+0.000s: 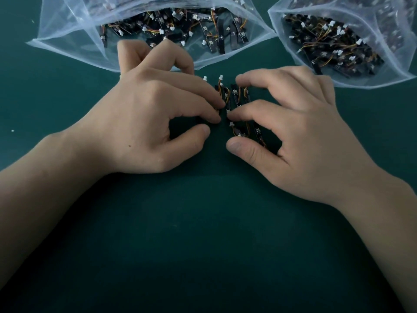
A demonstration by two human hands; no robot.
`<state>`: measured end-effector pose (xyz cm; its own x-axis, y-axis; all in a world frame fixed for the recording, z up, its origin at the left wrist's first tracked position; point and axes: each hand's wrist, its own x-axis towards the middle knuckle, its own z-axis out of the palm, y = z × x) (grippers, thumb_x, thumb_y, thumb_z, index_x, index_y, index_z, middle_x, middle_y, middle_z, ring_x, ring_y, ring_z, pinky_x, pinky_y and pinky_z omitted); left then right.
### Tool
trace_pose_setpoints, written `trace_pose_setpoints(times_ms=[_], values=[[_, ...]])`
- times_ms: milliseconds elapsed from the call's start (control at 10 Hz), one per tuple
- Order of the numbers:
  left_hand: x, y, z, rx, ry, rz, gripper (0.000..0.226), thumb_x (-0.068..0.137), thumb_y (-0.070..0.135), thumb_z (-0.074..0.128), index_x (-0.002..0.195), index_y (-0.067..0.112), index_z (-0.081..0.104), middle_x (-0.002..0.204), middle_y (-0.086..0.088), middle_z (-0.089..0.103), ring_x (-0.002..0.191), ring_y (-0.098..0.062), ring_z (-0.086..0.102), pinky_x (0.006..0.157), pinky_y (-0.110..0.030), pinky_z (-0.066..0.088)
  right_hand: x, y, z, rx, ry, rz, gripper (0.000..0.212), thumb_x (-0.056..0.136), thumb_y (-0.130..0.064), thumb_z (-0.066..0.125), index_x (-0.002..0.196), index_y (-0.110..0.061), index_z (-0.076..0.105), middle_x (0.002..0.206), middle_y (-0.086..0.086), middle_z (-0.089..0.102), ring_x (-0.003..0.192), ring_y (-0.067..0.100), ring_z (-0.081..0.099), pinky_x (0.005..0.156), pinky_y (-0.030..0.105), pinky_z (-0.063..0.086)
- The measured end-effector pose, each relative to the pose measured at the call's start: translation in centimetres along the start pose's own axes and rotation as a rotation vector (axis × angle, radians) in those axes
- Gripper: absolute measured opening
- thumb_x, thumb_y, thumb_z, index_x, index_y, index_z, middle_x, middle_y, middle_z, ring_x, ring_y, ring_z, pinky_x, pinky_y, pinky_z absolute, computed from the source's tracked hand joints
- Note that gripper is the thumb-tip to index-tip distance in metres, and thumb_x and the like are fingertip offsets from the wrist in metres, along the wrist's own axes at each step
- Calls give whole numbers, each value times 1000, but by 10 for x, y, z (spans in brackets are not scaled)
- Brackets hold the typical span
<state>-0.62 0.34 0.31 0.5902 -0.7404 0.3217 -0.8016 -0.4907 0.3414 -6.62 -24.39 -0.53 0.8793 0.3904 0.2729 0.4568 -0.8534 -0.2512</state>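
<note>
A cluster of small black circuit strips (235, 98), each with orange-yellow wires and a white connector, lies side by side on the dark green mat (203, 233) between the two hands, near the middle of the view. The right hand (300, 123) brackets the strips lengthwise: its index fingertip sits on their far ends, its middle finger lies across them, and its thumb is against the near end, so it pinches the row. The left hand (144, 114) has curved fingers whose tips press the left edge of the cluster, with the thumb lying apart on the mat (whether it actually grips a strip cannot be told).

Just beyond the left hand's knuckles gapes the mouth of a clear zip bag (74, 30) full of like strips, its lip touching or nearly touching the fingers. A second clear bag (383, 71) lies at the far right, its edge close to the right hand. Toward the person, the mat stretches wide between the forearms.
</note>
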Motion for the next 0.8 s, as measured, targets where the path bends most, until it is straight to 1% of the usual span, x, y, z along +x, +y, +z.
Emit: trace_pose_setpoints(times_ms=[300, 400, 700, 800], values=[[0, 1, 1, 26, 11, 4, 28, 95, 33, 59, 101, 22, 84, 119, 16, 73, 111, -28, 54, 96, -56, 24, 0, 0, 0, -3, -6, 7, 44, 101, -59, 57, 116, -22, 76, 148, 0, 56, 136, 25, 44, 107, 38, 25], [0, 1, 1, 34, 11, 13, 27, 95, 32, 60, 101, 22, 84, 118, 15, 74, 110, -28, 54, 95, -55, 24, 0, 0, -1, -1, -10, 10, 44, 101, -59, 56, 116, -23, 76, 148, -1, 56, 136, 24, 44, 107, 38, 25], [0, 2, 1, 31, 7, 16, 26, 95, 31, 61, 100, 21, 84, 116, 13, 74, 107, -28, 56, 95, -59, 26, 1, 0, -2, 1, -12, 5, 45, 101, -59, 56, 117, -22, 76, 148, 0, 56, 137, 25, 44, 108, 40, 25], [0, 2, 0, 15, -2, 16, 27, 94, 32, 61, 100, 21, 84, 117, 12, 73, 107, -28, 56, 95, -62, 28, 1, 0, -2, 4, -15, -3, 45, 101, -59, 56, 116, -22, 76, 148, 0, 56, 137, 25, 45, 108, 39, 25]])
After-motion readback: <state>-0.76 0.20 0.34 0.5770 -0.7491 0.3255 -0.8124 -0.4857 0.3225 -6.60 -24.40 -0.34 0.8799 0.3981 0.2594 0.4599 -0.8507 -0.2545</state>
